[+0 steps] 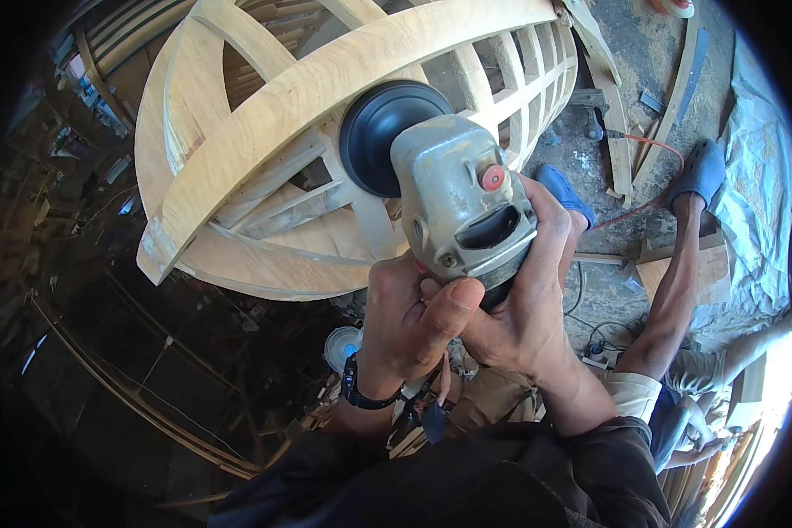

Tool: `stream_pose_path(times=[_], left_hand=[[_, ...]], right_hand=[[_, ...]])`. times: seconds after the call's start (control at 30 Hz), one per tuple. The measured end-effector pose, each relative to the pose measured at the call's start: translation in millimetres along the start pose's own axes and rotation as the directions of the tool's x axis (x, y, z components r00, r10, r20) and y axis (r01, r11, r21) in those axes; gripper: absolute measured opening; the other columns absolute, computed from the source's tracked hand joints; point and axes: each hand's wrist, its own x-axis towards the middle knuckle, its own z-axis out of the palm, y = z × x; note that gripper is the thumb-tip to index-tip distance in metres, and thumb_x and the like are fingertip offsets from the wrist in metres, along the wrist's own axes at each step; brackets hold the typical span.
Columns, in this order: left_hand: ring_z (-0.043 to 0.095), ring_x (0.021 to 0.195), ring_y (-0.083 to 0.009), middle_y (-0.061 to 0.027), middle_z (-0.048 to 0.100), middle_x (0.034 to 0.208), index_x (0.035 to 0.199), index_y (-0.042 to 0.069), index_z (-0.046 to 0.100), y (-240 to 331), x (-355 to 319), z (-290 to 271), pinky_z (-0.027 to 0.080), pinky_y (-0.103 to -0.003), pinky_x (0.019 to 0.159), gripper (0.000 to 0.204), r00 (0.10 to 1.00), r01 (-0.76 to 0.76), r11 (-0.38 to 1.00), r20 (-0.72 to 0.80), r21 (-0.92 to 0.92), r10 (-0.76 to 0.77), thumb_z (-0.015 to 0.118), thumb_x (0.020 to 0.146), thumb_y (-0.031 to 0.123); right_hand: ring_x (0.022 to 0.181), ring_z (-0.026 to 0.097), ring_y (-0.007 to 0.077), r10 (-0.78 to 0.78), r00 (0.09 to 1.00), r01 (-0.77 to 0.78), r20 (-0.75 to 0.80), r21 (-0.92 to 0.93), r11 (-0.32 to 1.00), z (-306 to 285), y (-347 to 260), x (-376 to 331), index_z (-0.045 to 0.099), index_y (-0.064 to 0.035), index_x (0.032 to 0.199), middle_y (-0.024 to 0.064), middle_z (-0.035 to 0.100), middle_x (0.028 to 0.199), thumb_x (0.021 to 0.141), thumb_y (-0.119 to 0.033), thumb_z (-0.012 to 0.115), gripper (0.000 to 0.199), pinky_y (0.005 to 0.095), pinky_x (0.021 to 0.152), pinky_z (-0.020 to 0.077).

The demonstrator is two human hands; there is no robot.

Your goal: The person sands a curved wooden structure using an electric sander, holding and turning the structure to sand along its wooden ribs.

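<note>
Both my hands are wrapped round a scuffed grey angle grinder (458,180) with a red button on its side. A round black backing pad (380,132) is fitted at its head. My left hand (418,321) grips it from the left, thumb laid over the body; a dark watch (357,387) is on that wrist. My right hand (532,304) closes round its right and near side. The pad lies against or just over the inner edge of a pale curved wooden beam (304,84); I cannot tell whether they touch. That beam belongs to a large ribbed wooden frame (524,75).
A clamp (592,110) and wooden strips (618,132) are right of the frame. Orange cord (660,143) crosses the floor. Legs with a blue clog (702,167) show there, beside plastic sheeting (757,176). Another person (685,422) works at the lower right.
</note>
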Motion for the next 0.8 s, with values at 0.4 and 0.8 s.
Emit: stream_pose_path(times=[0.4, 0.8], left_hand=[[0.071, 0.084, -0.0243, -0.0191, 0.072, 0.091, 0.111, -0.008, 0.064, -1.9, 10.2, 8.8, 0.054, -0.036, 0.073, 0.057, 0.997, 0.060, 0.997, 0.039, 0.045, -0.061, 0.066, 0.091, 0.044], [0.072, 0.077, -0.0274, -0.0203, 0.071, 0.083, 0.104, -0.007, 0.066, -2.9, 8.5, 10.2, 0.054, -0.037, 0.067, 0.052, 0.999, -0.039, 0.996, -0.017, 0.079, 0.041, 0.066, 0.090, 0.043]], right_hand=[[0.119, 0.049, 0.0329, 0.079, 0.994, -0.074, -0.077, 0.059, 0.995, -3.6, 11.3, -2.6, 0.021, 0.0079, 0.145, 0.0240, 0.044, 0.128, 0.076, -0.030, 0.084, 0.101, 0.0437, 0.103, 0.0390], [0.119, 0.054, 0.0358, 0.037, 0.999, -0.037, -0.031, 0.018, 0.999, -1.8, 6.6, -0.5, 0.015, 0.0093, 0.145, 0.0276, 0.045, 0.129, 0.080, -0.030, 0.081, 0.101, 0.0448, 0.103, 0.0417]])
